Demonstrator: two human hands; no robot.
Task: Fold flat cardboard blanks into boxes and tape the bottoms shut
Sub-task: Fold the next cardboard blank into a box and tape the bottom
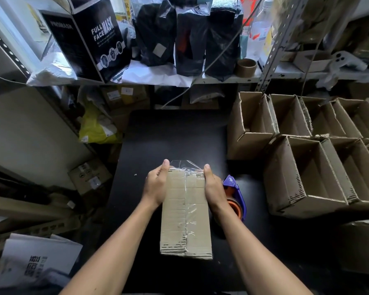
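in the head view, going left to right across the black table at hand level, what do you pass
left hand → box with clear tape along its seam → right hand → tape dispenser → open boxes

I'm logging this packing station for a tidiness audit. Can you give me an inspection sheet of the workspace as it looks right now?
Surface: black table, bare at the far end.
Job's things: cardboard box held bottom-up, clear tape along its seam with a loose end past the far edge; tape dispenser beside it on the right.
Clutter: small speck on the table.
Grippers: left hand and right hand grip the box's far corners, thumbs on top.
Cables: thin cord runs diagonally across the shelf.
Surroundings: open finished boxes at right; shelf with mask box, black bags and tape roll.
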